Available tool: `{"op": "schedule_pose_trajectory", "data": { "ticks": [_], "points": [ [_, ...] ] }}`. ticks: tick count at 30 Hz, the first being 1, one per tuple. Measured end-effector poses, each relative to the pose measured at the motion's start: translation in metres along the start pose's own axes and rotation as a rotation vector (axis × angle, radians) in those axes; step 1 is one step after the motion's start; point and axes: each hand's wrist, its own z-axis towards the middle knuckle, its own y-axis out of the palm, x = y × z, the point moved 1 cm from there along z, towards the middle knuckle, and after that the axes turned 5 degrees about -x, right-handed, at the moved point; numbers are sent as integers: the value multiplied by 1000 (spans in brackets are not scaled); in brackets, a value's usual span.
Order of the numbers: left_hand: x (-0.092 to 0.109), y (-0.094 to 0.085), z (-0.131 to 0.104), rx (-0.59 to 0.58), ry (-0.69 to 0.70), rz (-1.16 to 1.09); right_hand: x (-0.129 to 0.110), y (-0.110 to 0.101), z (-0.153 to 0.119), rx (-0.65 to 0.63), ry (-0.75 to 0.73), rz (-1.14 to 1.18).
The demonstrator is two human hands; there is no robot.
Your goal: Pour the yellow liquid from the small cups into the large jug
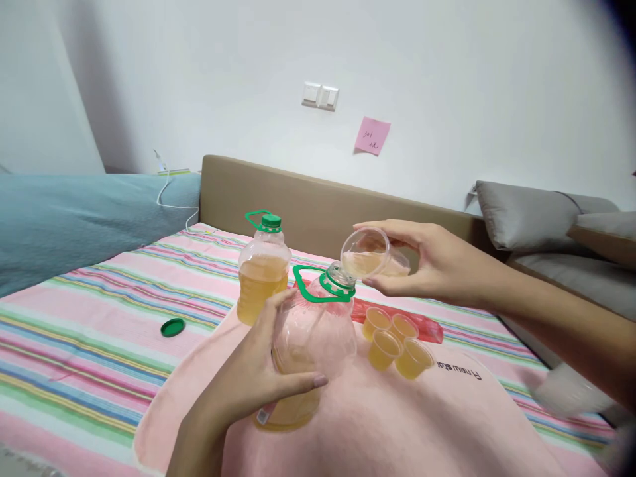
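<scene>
My left hand [268,364] is wrapped round the body of an uncapped clear bottle [318,331] with a green handle ring and yellowish liquid low inside. In my right hand [422,258] is a clear plastic cup [366,255], tilted so its rim rests at or close over the bottle mouth, with some liquid in it. Several small cups [385,348] of yellow liquid stand together to the right of the bottle. Behind on the left is a second bottle [263,278], capped in green and partly filled. A green cap [173,326] lies on the striped cloth.
A pink mat [397,424] lies under the bottles and cups on the striped cloth [99,331]. Behind the cups is a red transparent package [427,326]. Grey cushions [527,215] sit at the right, a tan headboard [278,199] behind.
</scene>
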Motion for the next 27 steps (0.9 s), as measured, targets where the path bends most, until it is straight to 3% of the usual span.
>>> {"op": "schedule_pose_trajectory", "data": {
  "ticks": [27],
  "points": [
    [3,-2,1,10,29,11,-10,-12,12,-46,-11,-205]
  ]
}}
